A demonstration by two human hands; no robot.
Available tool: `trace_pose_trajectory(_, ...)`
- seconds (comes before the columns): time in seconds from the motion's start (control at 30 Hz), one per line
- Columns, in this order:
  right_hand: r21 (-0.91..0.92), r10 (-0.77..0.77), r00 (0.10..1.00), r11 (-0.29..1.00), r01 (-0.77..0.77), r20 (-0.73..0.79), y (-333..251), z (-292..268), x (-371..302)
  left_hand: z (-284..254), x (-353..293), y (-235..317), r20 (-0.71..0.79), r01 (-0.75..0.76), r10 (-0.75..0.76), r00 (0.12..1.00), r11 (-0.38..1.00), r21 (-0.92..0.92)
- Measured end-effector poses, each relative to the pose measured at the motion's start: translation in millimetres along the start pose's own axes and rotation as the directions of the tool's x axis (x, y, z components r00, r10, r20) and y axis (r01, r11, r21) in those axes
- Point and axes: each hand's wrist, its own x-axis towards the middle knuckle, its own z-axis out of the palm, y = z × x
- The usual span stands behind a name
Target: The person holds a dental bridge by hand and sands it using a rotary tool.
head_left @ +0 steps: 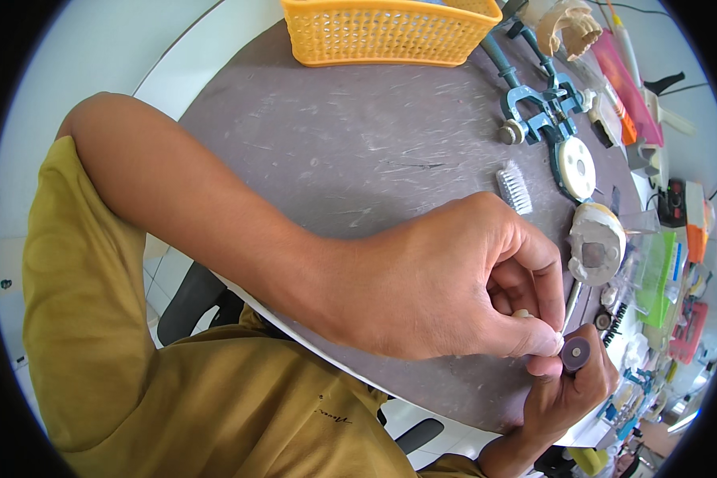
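Your left hand (430, 279) reaches in from the left, back upward, thumb and forefinger tips pinched together, the other fingers curled in behind them. At the pinch there seems to be a small pale piece (559, 342), mostly covered, so its shape cannot be told. Your right hand (564, 402) is low on the right, curled nearly closed around a purple knob (576, 354) whose round end, with a metal centre, faces up. The fingertips of both hands come together just beside the knob; whether the piece touches it is hidden.

A thin rod (571, 307) runs from behind your left fingertips toward the plaster cast (599, 245); you may be holding it, or it may lie on the table (295, 143); I cannot tell.

As a judgement, you are partway through: both things are in hand and brought together, and neither has been set down. How much of the close work is finished does not show, since your fingers cover the surface that would tell. Finishing with the piece and letting go of it both look left to do.

Beyond your left knuckles lies the brush (515, 189), with the blue frame (542, 111) farther off and the yellow basket (394, 36) at the far edge.
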Motion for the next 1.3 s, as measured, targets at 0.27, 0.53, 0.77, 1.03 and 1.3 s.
trace_pose_trajectory(0.27,-0.012,-0.011,1.0,1.0,0.011,0.007,-0.4,0.4,1.0,-1.1,-0.5,-2.9,-0.02,-0.028,0.03,0.999,0.998,0.063)
trace_pose_trajectory(0.53,-0.016,0.0,0.999,1.0,-0.001,-0.041,3.9,2.9,0.1,0.1,-0.8,-3.7,-0.06,-0.041,0.044,0.997,0.997,0.058)
trace_pose_trajectory(0.77,-0.038,-0.015,1.0,0.999,0.015,-0.004,1.5,0.7,1.4,1.1,-2.1,-2.4,-0.085,-0.08,0.083,0.993,0.996,0.045)
trace_pose_trajectory(1.03,-0.023,-0.008,1.0,1.0,0.008,0.018,2.0,1.1,-0.3,1.7,-3.3,-1.7,-0.088,-0.086,0.095,0.992,0.992,0.096)
trace_pose_trajectory(1.3,-0.016,-0.015,0.999,1.0,0.016,0.037,0.4,1.1,0.5,0.6,-3.7,0.1,-0.069,-0.071,0.076,0.995,0.994,0.08)
